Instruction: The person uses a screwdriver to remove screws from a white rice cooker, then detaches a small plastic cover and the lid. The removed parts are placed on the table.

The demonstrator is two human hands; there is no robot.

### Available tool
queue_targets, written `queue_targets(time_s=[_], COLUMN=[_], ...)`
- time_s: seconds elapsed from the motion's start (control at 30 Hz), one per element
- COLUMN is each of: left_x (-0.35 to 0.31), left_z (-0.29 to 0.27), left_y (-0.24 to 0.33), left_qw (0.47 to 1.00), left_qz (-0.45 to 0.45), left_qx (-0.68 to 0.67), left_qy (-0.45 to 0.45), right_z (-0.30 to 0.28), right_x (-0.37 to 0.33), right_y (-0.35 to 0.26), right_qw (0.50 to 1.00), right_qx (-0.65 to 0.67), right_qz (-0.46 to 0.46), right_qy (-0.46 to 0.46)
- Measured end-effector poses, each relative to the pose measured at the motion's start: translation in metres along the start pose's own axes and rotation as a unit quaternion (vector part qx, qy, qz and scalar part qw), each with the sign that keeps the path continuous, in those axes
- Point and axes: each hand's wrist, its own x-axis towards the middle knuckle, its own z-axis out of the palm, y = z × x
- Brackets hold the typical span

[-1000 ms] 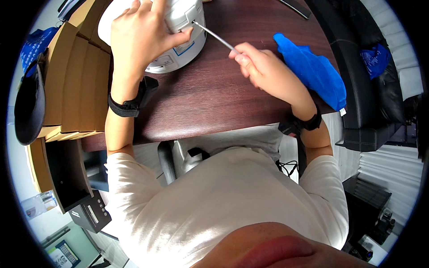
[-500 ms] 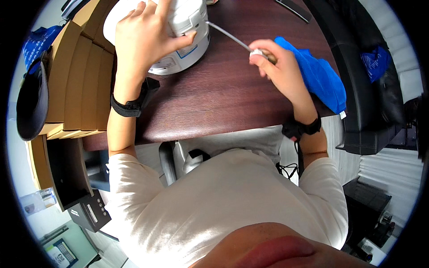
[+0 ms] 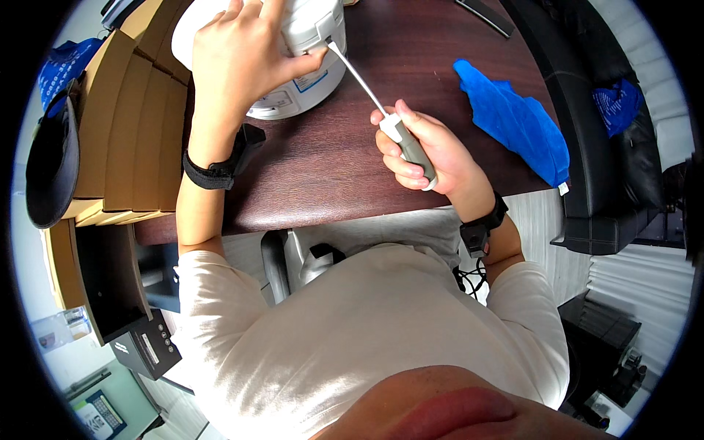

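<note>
A white rounded appliance with a lid [image 3: 312, 95] stands on the dark reddish-brown table, partly cut off by the top edge. My left hand [image 3: 238, 62] rests on it, fingers spread across its top and thumb stretched out along its side; some fingertips lie beyond the picture. My right hand [image 3: 433, 147] is closed round the grey-and-white handle of a screwdriver [image 3: 412, 150]. Its metal shaft slants up and left, and the tip meets a small dark recess in the appliance's side, close to my left thumb. Whether the tip sits inside the recess I cannot tell.
To the right on the table [image 3: 315, 191] lies a crumpled blue cloth [image 3: 513, 121]. A dark flat bar-shaped object [image 3: 485, 17] is farther back. Brown cardboard boxes [image 3: 125, 139] stand along the left, with a dark cap [image 3: 53, 165] hanging against them. A black sofa [image 3: 601, 191] flanks the right.
My right hand has moved left and down and turned, bringing the screwdriver's handle into full view. The tip now touches the appliance's recess. My left hand and the appliance have shifted only slightly.
</note>
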Motion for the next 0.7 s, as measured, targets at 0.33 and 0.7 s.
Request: queue_targets(time_s=[0.33, 0.7], left_x=[-0.0011, -0.0017], left_z=[0.0011, 0.0024], left_y=[-0.0009, 0.0018], left_qw=[1.0, 0.998], left_qz=[-0.014, -0.037], left_qx=[-0.008, -0.016], left_qy=[-0.027, -0.039], right_z=[0.0012, 0.0046], right_x=[-0.0006, -0.0008], right_y=[-0.0015, -0.0039], right_qw=[0.998, 0.996], right_qx=[0.052, 0.083], right_qz=[0.026, 0.028], right_qy=[-0.013, -0.028])
